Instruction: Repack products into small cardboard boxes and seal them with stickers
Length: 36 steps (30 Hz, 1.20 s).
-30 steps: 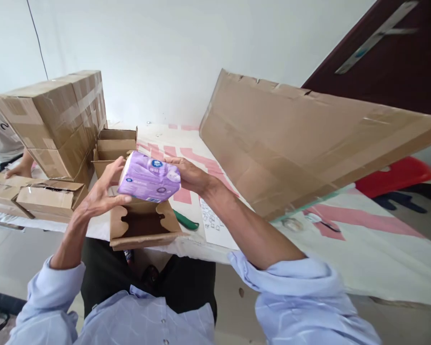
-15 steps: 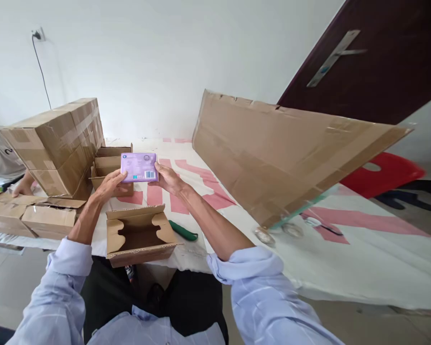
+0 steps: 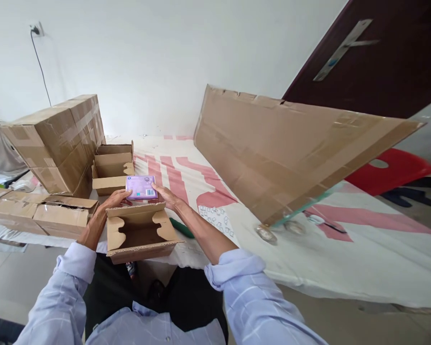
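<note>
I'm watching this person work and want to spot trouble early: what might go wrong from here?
The nearest open box sits right at the table's near edge, so a bump could tip it off.

The purple pack, held between the left hand and right hand, is just beyond that box's raised far flap; drawn closer at this height, it might catch there.

The right forearm partly covers the green object and could knock it.

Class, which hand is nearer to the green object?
Right. The right hand holds the right end of the purple pack, just beyond the green object; the left hand holds its left end, farther away.
</note>
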Each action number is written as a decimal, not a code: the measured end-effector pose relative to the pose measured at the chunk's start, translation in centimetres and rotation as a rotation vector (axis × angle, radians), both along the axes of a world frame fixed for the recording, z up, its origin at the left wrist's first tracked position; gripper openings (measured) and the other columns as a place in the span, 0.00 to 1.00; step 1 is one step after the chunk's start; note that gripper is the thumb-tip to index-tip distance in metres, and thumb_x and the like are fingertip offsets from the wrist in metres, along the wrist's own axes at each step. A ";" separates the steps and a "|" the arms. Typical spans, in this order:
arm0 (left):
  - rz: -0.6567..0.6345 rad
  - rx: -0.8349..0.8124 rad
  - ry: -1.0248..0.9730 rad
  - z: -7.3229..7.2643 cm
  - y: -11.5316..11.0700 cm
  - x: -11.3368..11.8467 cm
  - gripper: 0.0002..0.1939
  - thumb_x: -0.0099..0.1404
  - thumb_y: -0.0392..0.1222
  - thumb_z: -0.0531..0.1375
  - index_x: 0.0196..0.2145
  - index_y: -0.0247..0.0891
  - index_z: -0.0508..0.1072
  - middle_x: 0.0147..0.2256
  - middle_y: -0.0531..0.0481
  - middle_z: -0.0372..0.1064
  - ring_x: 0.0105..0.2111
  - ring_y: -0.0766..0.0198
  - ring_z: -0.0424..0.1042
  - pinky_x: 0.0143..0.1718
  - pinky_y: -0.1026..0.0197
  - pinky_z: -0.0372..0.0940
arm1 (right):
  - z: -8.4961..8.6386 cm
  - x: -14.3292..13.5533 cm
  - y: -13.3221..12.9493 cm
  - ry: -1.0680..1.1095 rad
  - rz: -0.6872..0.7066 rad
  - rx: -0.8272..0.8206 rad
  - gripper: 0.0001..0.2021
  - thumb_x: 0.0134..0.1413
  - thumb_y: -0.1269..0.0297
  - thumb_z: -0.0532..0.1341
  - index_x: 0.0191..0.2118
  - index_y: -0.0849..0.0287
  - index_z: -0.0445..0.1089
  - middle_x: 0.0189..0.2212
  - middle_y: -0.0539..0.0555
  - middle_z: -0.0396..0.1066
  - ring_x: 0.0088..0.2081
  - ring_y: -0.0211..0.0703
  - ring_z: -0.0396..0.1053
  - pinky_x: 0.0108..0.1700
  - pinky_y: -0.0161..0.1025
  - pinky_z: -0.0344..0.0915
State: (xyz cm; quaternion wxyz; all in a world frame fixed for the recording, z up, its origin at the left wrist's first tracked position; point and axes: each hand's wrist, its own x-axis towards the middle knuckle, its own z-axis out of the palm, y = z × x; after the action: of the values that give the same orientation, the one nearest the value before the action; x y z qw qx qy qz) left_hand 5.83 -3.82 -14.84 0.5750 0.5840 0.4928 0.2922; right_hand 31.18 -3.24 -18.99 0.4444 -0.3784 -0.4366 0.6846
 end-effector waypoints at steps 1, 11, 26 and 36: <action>-0.001 0.023 -0.018 0.5 -0.2 0.3 0.42 0.50 0.72 0.76 0.50 0.36 0.82 0.43 0.39 0.84 0.44 0.47 0.83 0.41 0.54 0.74 | 0.4 0.2 0.0 0.011 0.002 0.060 0.23 0.62 0.44 0.71 0.50 0.58 0.76 0.40 0.60 0.84 0.42 0.53 0.81 0.45 0.48 0.80; -0.096 0.592 0.075 12.3 -0.9 0.3 0.34 0.56 0.53 0.77 0.59 0.41 0.80 0.54 0.42 0.81 0.53 0.45 0.79 0.53 0.50 0.74 | 8.5 3.4 -0.1 -0.056 -0.017 0.622 0.40 0.41 0.58 0.83 0.60 0.49 0.70 0.59 0.55 0.77 0.61 0.52 0.72 0.59 0.45 0.75; -0.569 0.712 1.306 7.8 5.1 -1.6 0.17 0.57 0.35 0.68 0.46 0.38 0.77 0.44 0.40 0.78 0.43 0.48 0.77 0.43 0.56 0.66 | 4.1 3.4 -1.9 -0.282 0.147 0.401 0.37 0.52 0.45 0.78 0.63 0.55 0.74 0.64 0.67 0.73 0.63 0.61 0.74 0.56 0.55 0.78; -0.608 0.687 1.497 2.9 8.6 -2.1 0.21 0.58 0.30 0.69 0.50 0.36 0.79 0.52 0.32 0.74 0.51 0.41 0.77 0.49 0.50 0.66 | 1.6 4.0 -7.5 -0.484 0.206 0.443 0.14 0.60 0.52 0.68 0.32 0.58 0.81 0.30 0.52 0.78 0.35 0.48 0.75 0.39 0.43 0.71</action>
State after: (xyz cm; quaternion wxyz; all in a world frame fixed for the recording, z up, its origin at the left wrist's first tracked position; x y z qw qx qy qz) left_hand 3.69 4.78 -11.98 -0.0539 0.8691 0.4486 -0.2012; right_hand 35.20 -10.75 -17.42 0.3279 -0.3780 -0.7033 0.5050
